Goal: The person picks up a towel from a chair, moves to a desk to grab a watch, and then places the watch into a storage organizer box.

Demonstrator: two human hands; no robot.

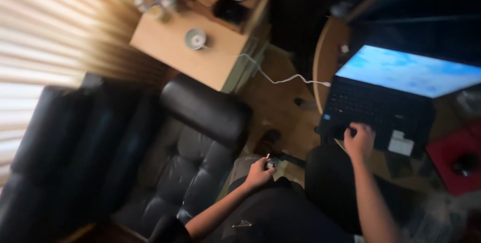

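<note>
My left hand [259, 174] is curled around a small dark object [271, 162] with a pale tip, held low beside my lap. My right hand [359, 140] rests with fingers spread on the front left corner of an open black laptop [376, 107], whose screen [411, 72] glows blue. The laptop sits on a round wooden table [325, 57]. A white cable [285, 78] runs from the laptop's left side across the floor. The picture is blurred by motion.
A black leather armchair [200, 137] stands left of me, with a dark sofa [75, 147] beyond it. A light wooden side table [195, 47] holds a small round dish [195, 38] and jars. A red mat [456, 163] carrying a dark mouse lies at right.
</note>
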